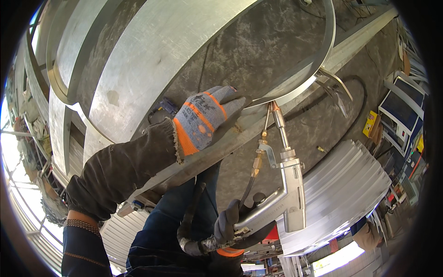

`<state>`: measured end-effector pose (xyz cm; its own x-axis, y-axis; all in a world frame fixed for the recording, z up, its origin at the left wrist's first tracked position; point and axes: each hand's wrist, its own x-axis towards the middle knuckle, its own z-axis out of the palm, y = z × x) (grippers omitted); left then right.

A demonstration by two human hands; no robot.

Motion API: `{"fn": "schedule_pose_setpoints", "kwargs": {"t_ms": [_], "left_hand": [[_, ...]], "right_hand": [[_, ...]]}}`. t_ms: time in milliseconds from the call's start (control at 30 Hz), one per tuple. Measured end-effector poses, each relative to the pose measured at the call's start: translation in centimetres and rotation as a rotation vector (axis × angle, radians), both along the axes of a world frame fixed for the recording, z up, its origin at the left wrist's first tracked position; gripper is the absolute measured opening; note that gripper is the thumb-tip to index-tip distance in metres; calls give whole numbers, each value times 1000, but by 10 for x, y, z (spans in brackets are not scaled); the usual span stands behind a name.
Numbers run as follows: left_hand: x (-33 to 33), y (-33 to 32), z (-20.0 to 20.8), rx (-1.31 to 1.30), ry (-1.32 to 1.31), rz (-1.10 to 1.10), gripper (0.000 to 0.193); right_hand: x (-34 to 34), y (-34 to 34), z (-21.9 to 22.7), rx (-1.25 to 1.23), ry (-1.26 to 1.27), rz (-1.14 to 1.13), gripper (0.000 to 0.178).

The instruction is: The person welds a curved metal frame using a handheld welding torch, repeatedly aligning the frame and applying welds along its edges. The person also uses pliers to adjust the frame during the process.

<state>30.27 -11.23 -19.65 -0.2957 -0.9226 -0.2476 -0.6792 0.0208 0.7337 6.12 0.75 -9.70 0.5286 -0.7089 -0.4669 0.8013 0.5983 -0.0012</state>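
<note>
Plainly, one gloved right hand (225, 225) grips one metal torch (291, 187).

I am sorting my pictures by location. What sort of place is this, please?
Probably a metal workshop: the right hand holds what looks like a welding gun, its tip close to a curved metal strip, and a stack of metal pieces lies to the right.
</note>
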Motion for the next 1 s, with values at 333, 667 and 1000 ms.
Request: {"fn": "schedule_pose_setpoints", "kwargs": {"t_ms": [333, 667, 1000], "left_hand": [[-2, 4, -4, -1, 4, 12, 58], [-8, -2, -6, 287, 297, 207, 54], [-4, 6, 13, -106, -194, -2, 51]], "right_hand": [[7, 4, 8, 109, 119, -56, 60], [3, 5, 11, 143, 110, -65, 60], [-3, 26, 29, 220, 79, -85, 76]]}}
